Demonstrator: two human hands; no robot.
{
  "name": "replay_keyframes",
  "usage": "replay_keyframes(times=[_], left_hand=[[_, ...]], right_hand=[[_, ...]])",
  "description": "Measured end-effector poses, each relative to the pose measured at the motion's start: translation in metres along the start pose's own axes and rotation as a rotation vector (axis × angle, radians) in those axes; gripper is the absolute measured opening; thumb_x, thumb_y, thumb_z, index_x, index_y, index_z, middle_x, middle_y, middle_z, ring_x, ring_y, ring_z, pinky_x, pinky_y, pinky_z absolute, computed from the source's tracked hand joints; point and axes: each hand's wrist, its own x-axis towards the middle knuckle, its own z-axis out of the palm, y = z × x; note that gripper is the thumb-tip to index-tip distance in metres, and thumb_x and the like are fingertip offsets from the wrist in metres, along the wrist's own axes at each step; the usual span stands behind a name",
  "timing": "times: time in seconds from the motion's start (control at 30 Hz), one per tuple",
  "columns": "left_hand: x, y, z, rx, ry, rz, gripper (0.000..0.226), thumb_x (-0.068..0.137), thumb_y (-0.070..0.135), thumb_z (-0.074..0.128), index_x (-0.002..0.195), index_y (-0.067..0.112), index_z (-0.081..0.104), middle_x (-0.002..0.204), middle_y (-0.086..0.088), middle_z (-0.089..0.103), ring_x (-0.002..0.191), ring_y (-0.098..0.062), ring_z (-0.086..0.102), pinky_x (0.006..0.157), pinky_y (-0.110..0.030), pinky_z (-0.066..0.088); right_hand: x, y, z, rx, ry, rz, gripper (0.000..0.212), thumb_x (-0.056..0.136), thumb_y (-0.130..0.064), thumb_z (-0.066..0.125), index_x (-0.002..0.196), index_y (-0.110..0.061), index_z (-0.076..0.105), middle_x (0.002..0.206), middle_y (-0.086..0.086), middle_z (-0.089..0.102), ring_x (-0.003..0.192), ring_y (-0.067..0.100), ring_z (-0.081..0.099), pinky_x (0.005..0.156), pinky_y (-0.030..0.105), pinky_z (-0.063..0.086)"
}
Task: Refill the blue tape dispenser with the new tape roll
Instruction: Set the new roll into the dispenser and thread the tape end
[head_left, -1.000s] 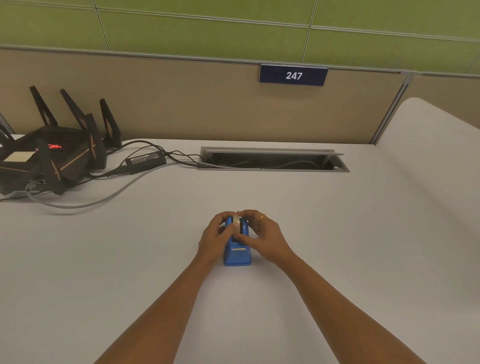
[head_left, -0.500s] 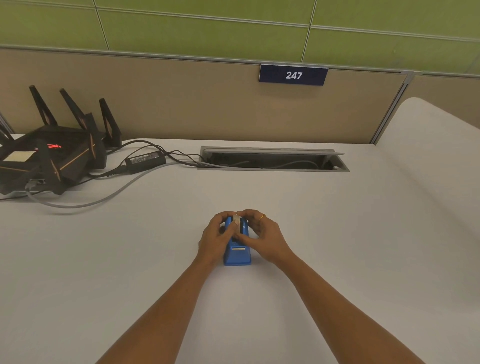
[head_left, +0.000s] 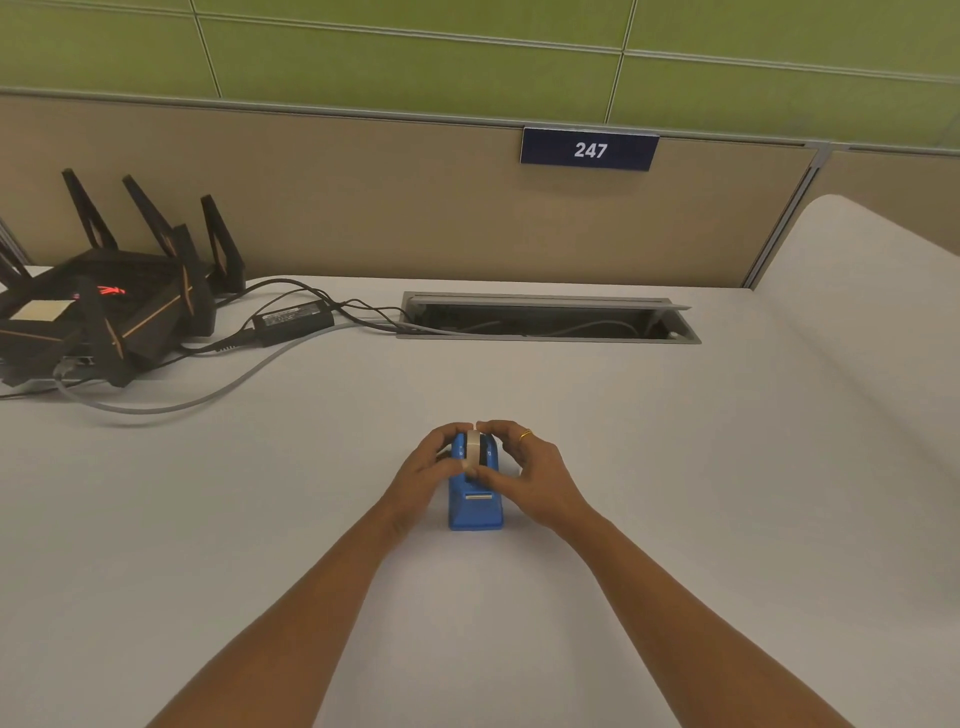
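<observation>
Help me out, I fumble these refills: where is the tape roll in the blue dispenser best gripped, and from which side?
Probably its upper arc, pinched across the flat faces from above. The tape roll stands on edge in the blue dispenser, whose walls hide its lower part. The left hand and right hand hold it that way.

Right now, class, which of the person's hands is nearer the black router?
Left. The left hand grips the tape roll on the side facing the router; the right hand grips its far side.
</observation>
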Motion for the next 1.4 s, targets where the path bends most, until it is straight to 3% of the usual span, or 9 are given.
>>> replay_keyframes(times=[0.07,0.17,0.4,0.63,0.8,0.87,1.0,1.27,1.4], left_hand=[[0.000,-0.002,-0.004,0.007,-0.053,-0.012,0.055,0.055,0.036,0.061,0.109,0.035,0.048,0.120,-0.001,0.054,0.111,-0.014,0.054,0.093,-0.028,0.047],[0.001,-0.005,-0.005,0.063,-0.057,0.003,0.062,0.053,0.035,0.065,0.112,0.036,0.046,0.127,-0.005,0.052,0.119,-0.019,0.050,0.101,-0.040,0.045],[0.002,-0.006,-0.003,0.090,0.011,0.007,0.044,0.070,0.030,0.067,0.108,0.040,0.048,0.128,-0.002,0.053,0.123,-0.020,0.048,0.105,-0.048,0.040],[0.002,-0.007,-0.002,0.085,0.027,0.029,0.044,0.072,0.022,0.070,0.107,0.039,0.049,0.125,-0.003,0.055,0.122,-0.021,0.048,0.105,-0.049,0.040],[0.002,-0.006,-0.001,0.089,0.050,0.025,0.046,0.065,0.030,0.069,0.104,0.042,0.049,0.122,0.001,0.055,0.120,-0.019,0.049,0.105,-0.045,0.041],[0.003,-0.007,-0.001,0.086,0.051,0.026,0.046,0.064,0.031,0.069,0.104,0.042,0.049,0.124,0.001,0.055,0.121,-0.018,0.049,0.105,-0.046,0.041],[0.002,-0.006,-0.001,0.076,0.052,0.039,0.046,0.064,0.029,0.069,0.103,0.042,0.050,0.122,0.003,0.056,0.121,-0.019,0.049,0.106,-0.045,0.040],[0.000,-0.006,0.000,0.059,0.052,0.055,0.044,0.064,0.028,0.069,0.103,0.040,0.052,0.117,0.007,0.058,0.118,-0.018,0.051,0.106,-0.045,0.040],[0.001,-0.007,0.000,0.058,0.062,0.048,0.045,0.064,0.028,0.071,0.104,0.039,0.052,0.120,0.004,0.057,0.119,-0.018,0.050,0.106,-0.045,0.040]], right_hand=[[0.000,-0.001,-0.001,-0.017,-0.004,-0.001,0.049,0.079,-0.023,0.070,0.123,-0.013,0.051,0.122,0.002,0.060,0.109,0.010,0.053,0.084,-0.008,0.032],[-0.001,-0.004,-0.001,-0.019,0.007,0.003,0.045,0.081,-0.027,0.067,0.122,-0.014,0.053,0.121,0.001,0.061,0.108,0.009,0.053,0.084,-0.006,0.033],[-0.001,-0.010,-0.004,-0.095,0.089,-0.072,0.031,0.083,-0.023,0.065,0.113,-0.014,0.062,0.124,0.006,0.062,0.116,0.016,0.054,0.099,0.022,0.037],[0.000,-0.015,-0.004,-0.159,0.117,-0.128,0.019,0.082,-0.015,0.066,0.100,-0.014,0.071,0.118,0.005,0.065,0.100,0.008,0.057,0.079,-0.004,0.035],[-0.001,-0.019,-0.004,-0.187,0.114,-0.171,0.019,0.085,-0.008,0.061,0.101,-0.010,0.071,0.112,0.008,0.068,0.092,0.006,0.055,0.077,-0.008,0.035],[-0.003,-0.018,-0.003,-0.203,0.108,-0.179,0.020,0.086,-0.007,0.059,0.103,-0.008,0.070,0.112,0.009,0.068,0.095,0.010,0.059,0.081,-0.005,0.036],[-0.004,-0.019,0.000,-0.263,0.091,-0.178,0.023,0.089,-0.008,0.054,0.108,-0.007,0.067,0.115,0.011,0.067,0.105,0.022,0.061,0.092,0.016,0.039],[-0.007,-0.018,-0.003,-0.291,0.095,-0.237,0.024,0.084,-0.012,0.063,0.107,-0.008,0.067,0.114,0.010,0.068,0.102,0.022,0.064,0.093,0.024,0.046],[-0.010,-0.016,0.002,-0.383,0.123,-0.304,0.017,0.078,-0.010,0.063,0.092,-0.004,0.072,0.100,0.014,0.072,0.088,0.025,0.068,0.082,0.015,0.046]])
